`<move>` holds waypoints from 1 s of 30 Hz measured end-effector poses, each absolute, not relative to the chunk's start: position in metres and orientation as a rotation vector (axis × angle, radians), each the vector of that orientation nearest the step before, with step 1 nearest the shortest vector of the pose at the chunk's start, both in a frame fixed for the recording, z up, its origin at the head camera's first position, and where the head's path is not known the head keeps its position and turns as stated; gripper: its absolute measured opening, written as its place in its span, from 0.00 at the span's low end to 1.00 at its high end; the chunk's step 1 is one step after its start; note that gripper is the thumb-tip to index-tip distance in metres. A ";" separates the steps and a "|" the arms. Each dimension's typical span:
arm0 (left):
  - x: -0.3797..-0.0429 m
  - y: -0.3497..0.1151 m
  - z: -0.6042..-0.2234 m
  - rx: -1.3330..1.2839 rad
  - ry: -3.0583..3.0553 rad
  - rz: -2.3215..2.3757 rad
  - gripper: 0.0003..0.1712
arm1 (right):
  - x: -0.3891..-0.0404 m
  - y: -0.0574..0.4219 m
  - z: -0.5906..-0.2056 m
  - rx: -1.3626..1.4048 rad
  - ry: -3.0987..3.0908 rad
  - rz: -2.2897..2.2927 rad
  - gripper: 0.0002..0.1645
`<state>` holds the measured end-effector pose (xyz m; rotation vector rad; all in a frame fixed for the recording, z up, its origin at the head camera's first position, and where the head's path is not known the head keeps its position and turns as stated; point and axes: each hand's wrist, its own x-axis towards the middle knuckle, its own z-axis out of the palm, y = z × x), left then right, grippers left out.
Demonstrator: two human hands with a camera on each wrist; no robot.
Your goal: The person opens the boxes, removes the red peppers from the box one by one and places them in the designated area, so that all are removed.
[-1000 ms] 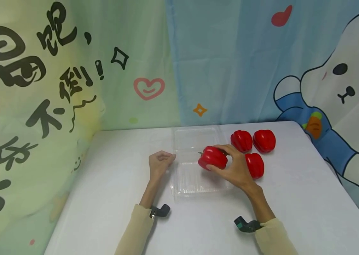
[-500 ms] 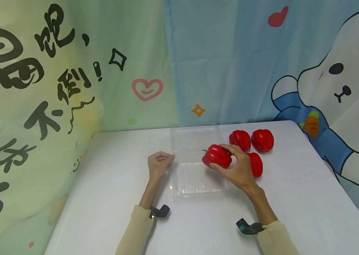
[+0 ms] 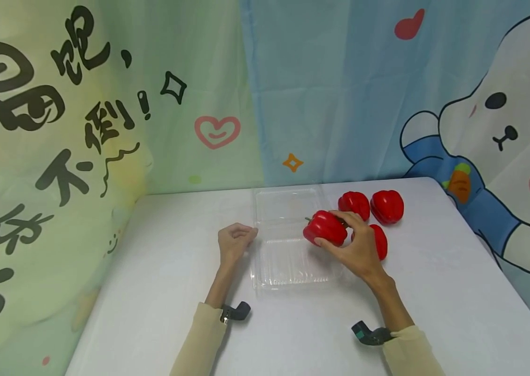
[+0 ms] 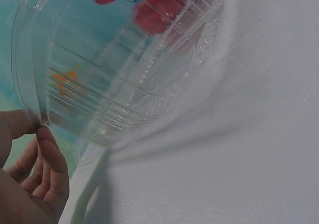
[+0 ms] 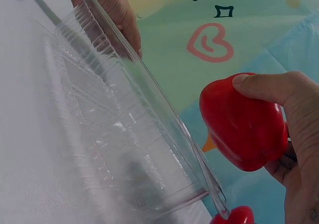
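Note:
My right hand holds a red bell pepper above the right part of a clear plastic clamshell box. In the right wrist view the thumb lies across the side of the held pepper, apart from the box's rim. The box lies with its lid folded back. At its left edge is my left hand; the left wrist view shows thumb and forefinger pinching the rim. Three more red bell peppers stand right of the box: a back-left pepper, a back-right pepper and a front pepper, partly hidden by my right hand.
A white table carries everything. Behind it hangs a printed cloth that meets the table's back edge. Each forearm wears a dark wrist camera, such as the left wrist camera.
My right hand has moved a little to the right and slightly up with the bell pepper, toward the other peppers. The left hand stays at the box's edge.

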<state>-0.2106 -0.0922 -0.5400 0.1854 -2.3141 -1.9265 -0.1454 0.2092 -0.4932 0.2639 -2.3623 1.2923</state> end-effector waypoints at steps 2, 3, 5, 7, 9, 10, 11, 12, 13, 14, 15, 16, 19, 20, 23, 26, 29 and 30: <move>-0.211 -0.092 -0.540 0.191 -2.315 -1.932 0.08 | -0.145 0.211 -0.493 0.268 -2.361 1.287 0.47; -0.211 -0.092 -0.541 0.196 -2.317 -1.933 0.08 | -0.145 0.212 -0.493 0.271 -2.359 1.284 0.47; -0.210 -0.092 -0.541 0.204 -2.319 -1.935 0.07 | -0.145 0.214 -0.492 0.272 -2.356 1.276 0.48; -0.210 -0.092 -0.541 0.212 -2.324 -1.930 0.07 | -0.145 0.217 -0.491 0.266 -2.354 1.267 0.49; -0.211 -0.091 -0.540 0.214 -2.328 -1.919 0.07 | -0.144 0.219 -0.490 0.254 -2.354 1.266 0.50; -0.211 -0.091 -0.540 0.213 -2.331 -1.913 0.08 | -0.144 0.220 -0.489 0.246 -2.355 1.265 0.50; -0.211 -0.091 -0.540 0.211 -2.334 -1.907 0.08 | -0.144 0.222 -0.489 0.240 -2.354 1.266 0.50; -0.211 -0.091 -0.540 0.210 -2.336 -1.899 0.08 | -0.143 0.223 -0.489 0.235 -2.353 1.269 0.50; -0.211 -0.091 -0.539 0.209 -2.342 -1.890 0.08 | -0.143 0.224 -0.488 0.230 -2.351 1.270 0.50; -0.211 -0.091 -0.539 0.208 -2.343 -1.886 0.08 | -0.143 0.225 -0.487 0.230 -2.344 1.276 0.49; -0.210 -0.090 -0.539 0.205 -2.343 -1.884 0.08 | -0.142 0.226 -0.487 0.230 -2.337 1.276 0.49; -0.210 -0.090 -0.538 0.204 -2.344 -1.882 0.08 | -0.142 0.227 -0.487 0.231 -2.330 1.272 0.49; -0.210 -0.090 -0.538 0.205 -2.342 -1.890 0.08 | -0.142 0.231 -0.485 0.230 -2.308 1.266 0.48; -0.211 -0.090 -0.538 0.209 -2.342 -1.892 0.08 | -0.141 0.232 -0.485 0.226 -2.305 1.261 0.48; -0.210 -0.091 -0.539 0.218 -2.339 -1.903 0.09 | -0.141 0.236 -0.485 0.202 -2.309 1.245 0.48; -0.211 -0.091 -0.539 0.223 -2.339 -1.908 0.09 | -0.140 0.239 -0.485 0.168 -2.314 1.232 0.48; -0.211 -0.091 -0.540 0.222 -2.335 -1.919 0.08 | -0.138 0.241 -0.485 0.135 -2.307 1.225 0.48; -0.211 -0.092 -0.540 0.222 -2.336 -1.918 0.08 | -0.138 0.241 -0.485 0.128 -2.302 1.225 0.48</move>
